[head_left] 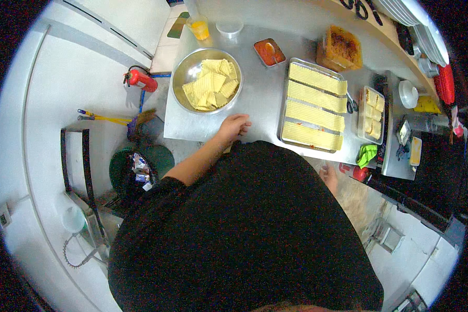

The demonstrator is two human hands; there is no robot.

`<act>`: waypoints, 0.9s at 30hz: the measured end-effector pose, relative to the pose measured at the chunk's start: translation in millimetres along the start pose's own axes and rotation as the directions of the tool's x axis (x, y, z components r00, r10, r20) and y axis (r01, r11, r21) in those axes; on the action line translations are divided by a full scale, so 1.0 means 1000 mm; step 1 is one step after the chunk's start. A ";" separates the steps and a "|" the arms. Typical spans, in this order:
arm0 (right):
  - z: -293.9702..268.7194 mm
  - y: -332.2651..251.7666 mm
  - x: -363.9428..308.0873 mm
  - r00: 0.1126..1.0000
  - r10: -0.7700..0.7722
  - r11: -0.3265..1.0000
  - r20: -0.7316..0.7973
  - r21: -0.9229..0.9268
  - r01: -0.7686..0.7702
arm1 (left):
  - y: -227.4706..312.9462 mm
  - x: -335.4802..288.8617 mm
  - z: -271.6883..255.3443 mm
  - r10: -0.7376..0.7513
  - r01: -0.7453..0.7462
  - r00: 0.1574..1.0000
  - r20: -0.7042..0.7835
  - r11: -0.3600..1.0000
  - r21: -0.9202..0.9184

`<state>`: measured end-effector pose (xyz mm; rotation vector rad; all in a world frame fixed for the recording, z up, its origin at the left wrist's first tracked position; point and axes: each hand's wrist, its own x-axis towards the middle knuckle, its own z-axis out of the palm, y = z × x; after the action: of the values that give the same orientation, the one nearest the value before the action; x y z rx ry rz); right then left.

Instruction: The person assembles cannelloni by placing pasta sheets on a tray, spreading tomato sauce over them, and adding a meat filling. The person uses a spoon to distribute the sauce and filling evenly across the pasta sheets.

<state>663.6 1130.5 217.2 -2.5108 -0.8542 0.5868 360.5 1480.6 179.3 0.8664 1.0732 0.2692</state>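
Observation:
My left hand (235, 127) rests at the near edge of the steel table, its fingers loosely curled together with nothing seen in them. Just beyond it stands a steel mixing bowl (177, 78) holding ridged yellow pasta sheets (211, 84). My right hand (328, 176) hangs low beside my body, past the table edge; its fingers are mostly hidden. Ahead of it lies a metal baking tray (284, 112) with several ridged lasagna strips (316, 99) laid in rows. Red sauce shows between the nearer strips.
Behind are a small sauce pan with a spoon (269, 52), a tub of brown filling (343, 49) and a cup of yellow liquid (198, 27). Scissors (351, 104), a container of pasta pieces (372, 114) and a green cloth (367, 155) lie right. A bin (140, 169) stands left.

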 end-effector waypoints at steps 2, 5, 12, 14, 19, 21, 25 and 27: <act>0.009 0.036 -0.011 0.995 0.100 0.990 0.009 0.101 -0.100 | 0.014 0.006 0.016 0.265 -0.239 0.964 0.002 0.866 0.439; 0.017 0.087 -0.019 0.919 0.368 0.862 0.140 0.320 -0.394 | 0.037 0.016 0.032 0.533 -0.424 0.842 0.087 0.552 0.718; -0.006 0.105 -0.054 0.986 0.141 0.987 0.091 0.070 -0.148 | 0.063 0.087 0.057 0.614 -0.328 0.768 -0.181 0.621 0.712; -0.024 0.097 -0.049 0.998 0.046 0.999 0.040 0.025 -0.047 | 0.069 0.134 0.061 0.624 -0.274 0.735 -0.265 0.631 0.726; -0.064 0.091 -0.031 0.982 0.183 0.977 0.053 0.103 -0.187 | 0.081 0.237 0.055 0.540 -0.203 0.789 -0.293 0.679 0.705; -0.078 0.090 -0.026 0.980 0.198 0.979 0.028 0.046 -0.199 | 0.087 0.266 0.052 0.379 -0.080 0.825 -0.420 0.813 0.577; -0.107 0.078 -0.013 0.974 0.215 0.976 0.066 0.009 -0.216 | 0.088 0.281 0.041 0.476 -0.154 0.863 -0.167 0.564 0.811; -0.115 0.069 0.002 0.976 0.193 0.981 0.100 0.002 -0.194 | 0.082 0.275 0.042 0.322 -0.142 0.907 -0.272 0.841 0.522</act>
<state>755.8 1053.0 275.7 -2.5900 -0.6409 0.7841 545.9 1673.6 67.3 1.4600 1.4008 0.3755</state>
